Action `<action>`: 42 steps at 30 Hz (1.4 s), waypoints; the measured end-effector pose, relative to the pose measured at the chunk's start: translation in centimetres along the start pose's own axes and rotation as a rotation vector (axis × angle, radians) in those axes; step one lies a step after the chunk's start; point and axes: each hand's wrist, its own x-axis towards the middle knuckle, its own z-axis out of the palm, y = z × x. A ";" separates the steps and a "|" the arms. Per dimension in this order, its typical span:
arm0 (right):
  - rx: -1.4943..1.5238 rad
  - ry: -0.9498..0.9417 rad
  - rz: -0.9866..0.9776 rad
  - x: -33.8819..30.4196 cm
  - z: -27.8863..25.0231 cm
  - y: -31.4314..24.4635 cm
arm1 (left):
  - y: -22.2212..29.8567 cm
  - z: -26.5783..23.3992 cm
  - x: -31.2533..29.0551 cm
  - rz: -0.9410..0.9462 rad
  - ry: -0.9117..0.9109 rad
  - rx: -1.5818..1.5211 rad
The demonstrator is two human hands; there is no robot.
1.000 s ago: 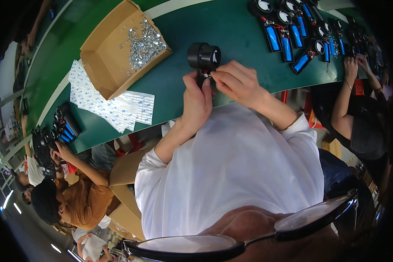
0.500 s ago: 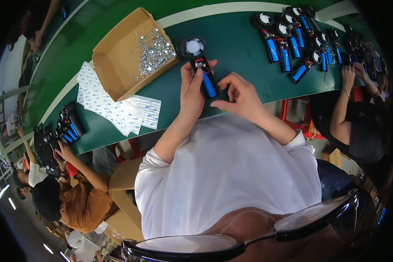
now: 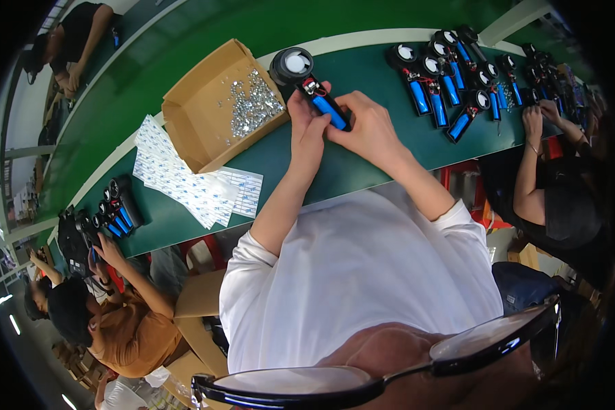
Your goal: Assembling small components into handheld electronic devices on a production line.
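Over the green bench I hold an open-backed handheld fan (image 3: 333, 113), black, with a round head, a white disc in it and a blue battery in the handle. Red wires and a small circuit part show between head and battery. My left hand (image 3: 309, 137) is closed around the handle from the left. At the handle's lower end my right hand (image 3: 370, 131) is closed, thumb and fingers against the battery end. The palm-side fingers are partly hidden. Just left of the fan head stands a cardboard box (image 3: 197, 102) with many small silvery metal parts (image 3: 253, 106).
White sheets with blue print (image 3: 184, 179) lie left of my hands, partly under the box. Several similar fans (image 3: 436, 85) lie at the right, more (image 3: 119, 208) at the far left. Co-workers sit on both sides, one's hands (image 3: 536, 116) at the right. The bench (image 3: 362, 164) ends before me.
My right hand has come in from beside the fan and closed on its handle end. The fan has tilted, its lower end swinging right. The whole view has shifted slightly.
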 end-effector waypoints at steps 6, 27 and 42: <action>-0.260 0.038 0.005 6.5 -0.8 3.6 | 13.4 3.6 -3.4 -0.015 0.103 0.335; -0.523 0.059 0.151 25.8 8.6 10.2 | 25.5 -0.9 -8.4 0.904 -0.387 0.288; -0.230 0.180 -0.071 18.7 0.3 1.5 | 25.3 1.7 -8.8 1.067 -0.081 0.458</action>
